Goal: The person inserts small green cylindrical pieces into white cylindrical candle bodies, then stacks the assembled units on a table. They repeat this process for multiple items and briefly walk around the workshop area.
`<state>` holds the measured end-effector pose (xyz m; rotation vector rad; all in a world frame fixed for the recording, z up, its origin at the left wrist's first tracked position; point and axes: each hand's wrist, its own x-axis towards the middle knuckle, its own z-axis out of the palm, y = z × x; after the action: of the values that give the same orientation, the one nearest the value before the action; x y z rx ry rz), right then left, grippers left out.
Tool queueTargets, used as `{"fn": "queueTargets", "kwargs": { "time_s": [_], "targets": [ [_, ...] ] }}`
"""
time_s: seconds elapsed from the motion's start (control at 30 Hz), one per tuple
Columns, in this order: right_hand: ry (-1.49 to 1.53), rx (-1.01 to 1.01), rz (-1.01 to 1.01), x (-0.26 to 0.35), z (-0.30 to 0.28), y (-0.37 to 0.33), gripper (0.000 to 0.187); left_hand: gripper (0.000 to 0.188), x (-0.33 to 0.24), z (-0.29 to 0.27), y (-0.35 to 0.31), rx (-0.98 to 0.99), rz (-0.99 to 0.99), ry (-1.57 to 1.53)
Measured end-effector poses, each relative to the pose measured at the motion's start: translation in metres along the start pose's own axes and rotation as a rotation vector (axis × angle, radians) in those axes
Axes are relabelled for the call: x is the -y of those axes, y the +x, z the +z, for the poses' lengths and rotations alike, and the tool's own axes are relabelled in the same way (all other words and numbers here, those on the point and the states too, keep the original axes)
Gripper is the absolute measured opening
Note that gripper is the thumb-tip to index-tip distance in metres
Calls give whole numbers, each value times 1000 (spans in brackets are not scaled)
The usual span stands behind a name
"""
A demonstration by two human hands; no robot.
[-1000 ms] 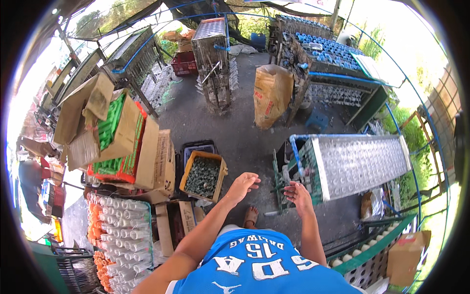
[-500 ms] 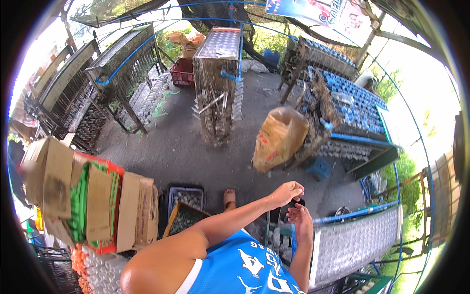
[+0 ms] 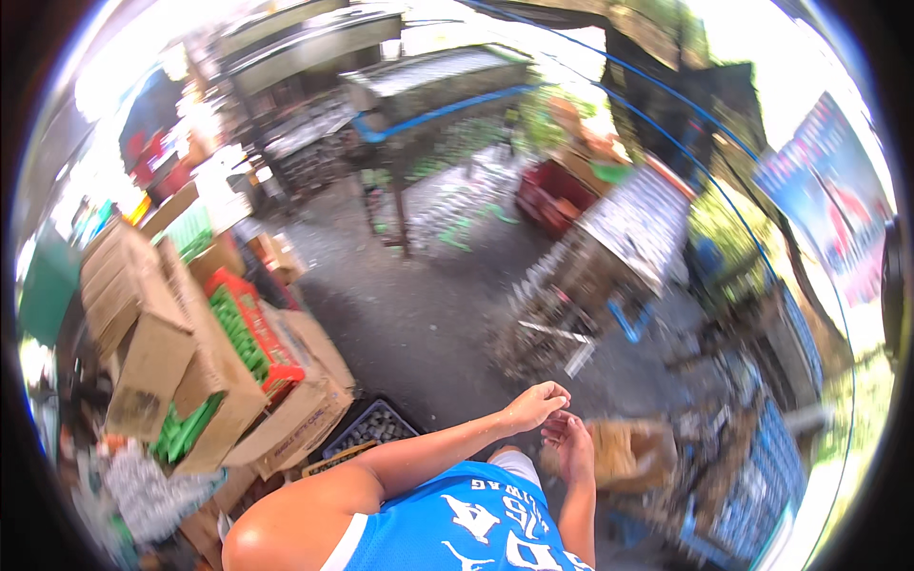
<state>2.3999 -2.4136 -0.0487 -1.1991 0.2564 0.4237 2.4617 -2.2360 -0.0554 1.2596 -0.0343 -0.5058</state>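
Observation:
My left hand (image 3: 535, 407) reaches across in front of my blue jersey (image 3: 457, 528), its fingers bunched together. Whether anything small sits between them cannot be made out. Just below it and to the right, my right hand (image 3: 569, 443) is raised with loosely bent fingers apart and nothing visible in it. The two hands almost touch. Beyond the right hand stands a brown sack (image 3: 630, 453). To the left of my left forearm, a dark blue crate (image 3: 376, 424) of small grey pieces rests on the floor.
Cardboard boxes (image 3: 152, 333) crowd the left, one red box (image 3: 271, 357) holding green pieces. Ahead stands a bench with a silvery top (image 3: 633, 224), a dark red crate (image 3: 552, 200) behind it. A blue-celled rack (image 3: 762, 485) fills the right; another bench (image 3: 438, 76) stands far left.
My view has swung left, so the benches, sack and boxes have shifted right and the white-topped table has left the picture. Both hands stay close together in front of me.

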Motion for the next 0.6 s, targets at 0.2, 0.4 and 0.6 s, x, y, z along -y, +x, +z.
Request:
{"fn": "queueTargets", "kwargs": {
  "time_s": [0.2, 0.4, 0.6],
  "targets": [
    [-352, 379, 252, 41, 72, 206, 38, 24, -44, -160, 46, -463, 95, -163],
    [-510, 702, 254, 98, 189, 372, 39, 26, -106, -269, 68, -838, 111, -198],
    [-549, 1028, 321, 102, 353, 472, 37, 27, -158, -362, 38, -1085, 106, -222]
  ]
}}
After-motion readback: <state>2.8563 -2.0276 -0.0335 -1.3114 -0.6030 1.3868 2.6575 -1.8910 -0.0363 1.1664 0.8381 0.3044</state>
